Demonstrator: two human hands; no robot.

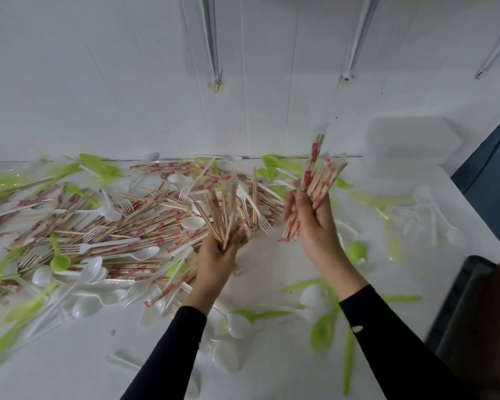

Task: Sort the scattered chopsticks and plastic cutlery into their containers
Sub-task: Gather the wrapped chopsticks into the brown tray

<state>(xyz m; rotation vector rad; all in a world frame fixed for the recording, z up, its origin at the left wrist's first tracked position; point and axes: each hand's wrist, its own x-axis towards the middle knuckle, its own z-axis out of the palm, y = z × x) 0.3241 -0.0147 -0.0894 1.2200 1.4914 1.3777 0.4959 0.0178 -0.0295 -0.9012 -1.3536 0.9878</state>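
White wall point(127, 82) is backing the cluttered white desk point(271, 269). My left hand point(217, 255) and right hand point(315, 223) are each gripping chopsticks point(321, 174).

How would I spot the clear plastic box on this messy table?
Start at the white table and follow it to its far right corner, against the wall. Beyond the right hand gripping chopsticks sits the clear plastic box: the only tall, boxy, see-through thing among flat cutlery.
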